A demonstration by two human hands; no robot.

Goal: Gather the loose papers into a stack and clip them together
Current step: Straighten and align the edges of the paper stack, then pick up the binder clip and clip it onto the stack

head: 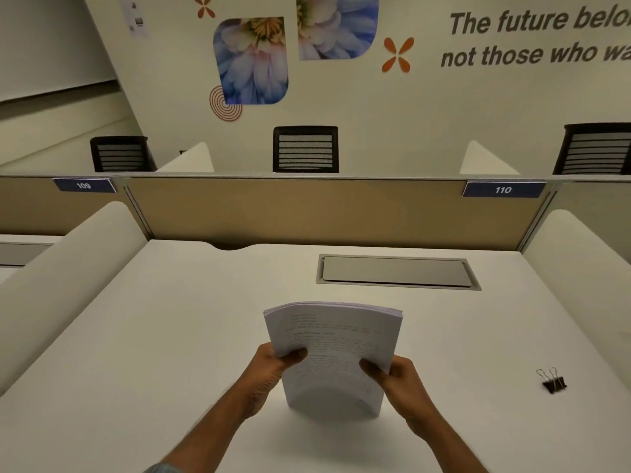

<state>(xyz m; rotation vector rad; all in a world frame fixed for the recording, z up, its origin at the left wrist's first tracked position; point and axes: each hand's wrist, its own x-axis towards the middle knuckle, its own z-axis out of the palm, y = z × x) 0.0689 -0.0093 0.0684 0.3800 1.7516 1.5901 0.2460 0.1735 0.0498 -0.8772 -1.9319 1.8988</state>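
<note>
Your left hand (276,361) pinches the left edge of the paper stack (336,356), thumb across the front; your right hand (399,377) pinches the right edge likewise; the stack stands on its lower edge on the desk (478,336), bowed, its top leaning away from you. Loosen either thumb and, I judge, the sheets slide and fan out; the binder clip (553,382) lies well apart to your right, so reaching for it leaves one hand on a bowed stack, which may skew the edges before the clip bites. Count: two hands; one stack, sheets too many to number; one desk hatch (396,272); one clip; three chairs (305,150) beyond the partition (293,209).
</note>
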